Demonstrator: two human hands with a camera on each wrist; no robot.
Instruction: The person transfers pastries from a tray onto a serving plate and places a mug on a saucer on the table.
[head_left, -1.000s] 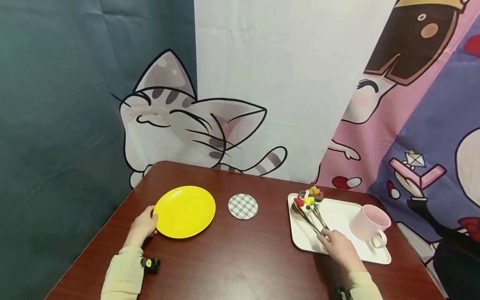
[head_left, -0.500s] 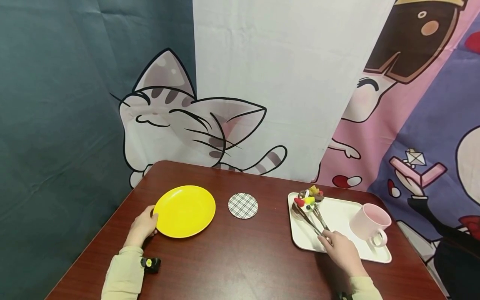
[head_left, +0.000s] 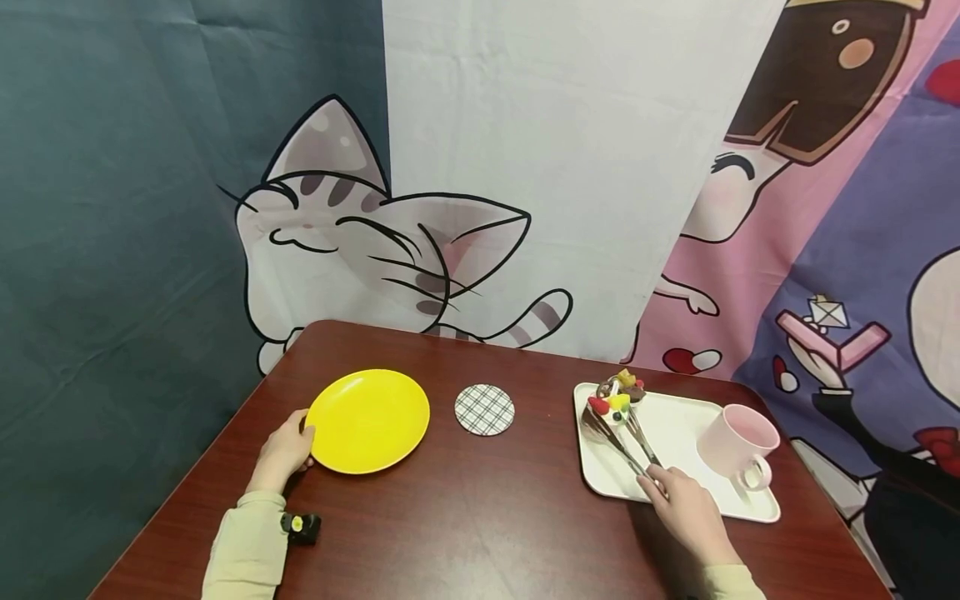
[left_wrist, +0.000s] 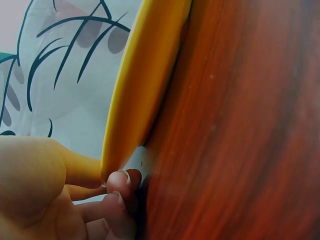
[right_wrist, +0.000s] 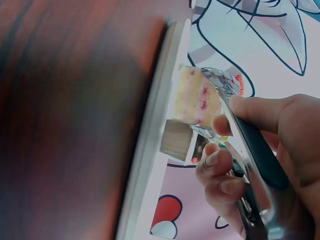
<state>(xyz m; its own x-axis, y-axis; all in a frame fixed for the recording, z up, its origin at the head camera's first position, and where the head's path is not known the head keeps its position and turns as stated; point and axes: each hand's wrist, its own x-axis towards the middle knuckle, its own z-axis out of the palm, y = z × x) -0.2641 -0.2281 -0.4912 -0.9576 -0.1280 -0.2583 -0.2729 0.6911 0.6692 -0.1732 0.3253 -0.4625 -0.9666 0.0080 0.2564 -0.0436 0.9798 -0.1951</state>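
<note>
My left hand (head_left: 283, 450) pinches the left rim of a round yellow plate (head_left: 367, 421), thumb on top and fingers under the edge. In the left wrist view the plate (left_wrist: 137, 85) sits at or just above the table. My right hand (head_left: 686, 508) holds metal serving tongs (head_left: 617, 444) with dark grips. Their ends lie on either side of a layered cake slice (right_wrist: 192, 95) topped with fruit, at the left end of a white tray (head_left: 678, 412). Whether both ends press the cake, I cannot tell. A second small dessert (head_left: 637, 388) stands just behind it.
A pink mug (head_left: 729, 442) stands at the tray's right end, handle towards the front. Between plate and tray lies a round checked coaster (head_left: 484, 409). The brown table (head_left: 472, 517) meets a printed cloth backdrop (head_left: 510, 125) at its far edge.
The right hand has shifted very slightly on the tongs' handle end. The plate, left hand and cake slice stay where they were.
</note>
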